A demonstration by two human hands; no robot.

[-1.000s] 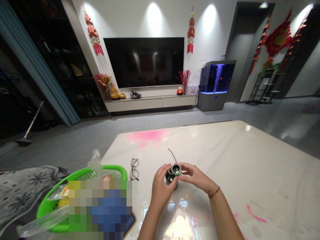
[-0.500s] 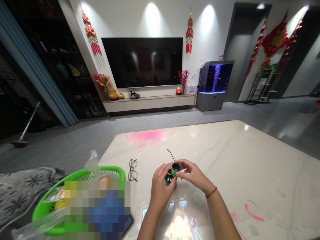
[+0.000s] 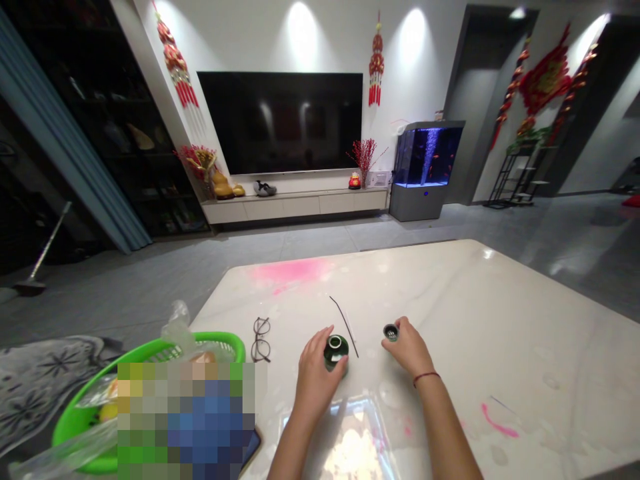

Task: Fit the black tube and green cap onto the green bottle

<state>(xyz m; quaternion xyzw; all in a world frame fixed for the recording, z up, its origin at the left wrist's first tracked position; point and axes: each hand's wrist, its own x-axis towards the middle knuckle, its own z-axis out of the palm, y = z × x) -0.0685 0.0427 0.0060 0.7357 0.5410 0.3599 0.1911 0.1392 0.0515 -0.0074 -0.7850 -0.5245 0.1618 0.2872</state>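
A dark green bottle (image 3: 337, 349) with an uncapped round mouth stands on the table. My left hand (image 3: 316, 367) wraps round it from the left, thumb on the near side. Off to the right, my right hand (image 3: 411, 348) pinches a small dark round cap (image 3: 391, 332), its hollow side towards me. A thin, slightly bent black stick (image 3: 345, 323) lies on the table between the two hands. What is inside the bottle cannot be made out.
Eyeglasses (image 3: 261, 339) lie left of the bottle on the pale table (image 3: 465, 293). A green basket (image 3: 67, 407) with plastic bags is at the left, partly blurred, with a dark flat object's corner (image 3: 253, 445) beside it. Pink stains (image 3: 500, 421) mark the tabletop.
My right hand has moved right, carrying the cap away from the bottle top. The bottle's mouth and the whole black stick now show. My left hand stays on the bottle.
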